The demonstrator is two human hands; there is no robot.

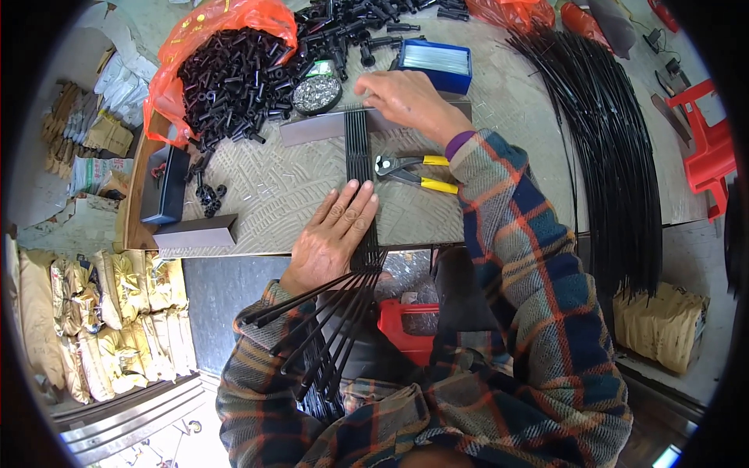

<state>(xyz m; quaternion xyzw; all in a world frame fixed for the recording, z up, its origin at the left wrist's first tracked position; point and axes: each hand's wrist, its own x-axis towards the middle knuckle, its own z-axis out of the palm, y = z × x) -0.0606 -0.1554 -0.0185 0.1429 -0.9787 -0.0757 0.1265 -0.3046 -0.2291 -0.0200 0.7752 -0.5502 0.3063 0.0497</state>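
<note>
A flat row of thin black rods [357,148] lies side by side over the table edge, their thicker ends fanning out above my lap. My left hand [331,232] rests on them with its fingers stretched out flat. Beyond it, my right hand [406,100] is raised near the rods' far ends, thumb and fingertips pinched together; whatever they hold is too small to make out. The far ends lie across a grey metal angle strip [316,129]. Nearby are a round black dish of small silver pieces [317,95] and pincers with yellow handles [406,166].
An orange bag [168,74] spills black tubular parts [234,78]. Behind my right hand stands a blue box [452,79] of thin white sticks. A long black rod bundle [612,148] hangs over the table's right side. Left are a dark box [165,185] and an angle piece [199,232].
</note>
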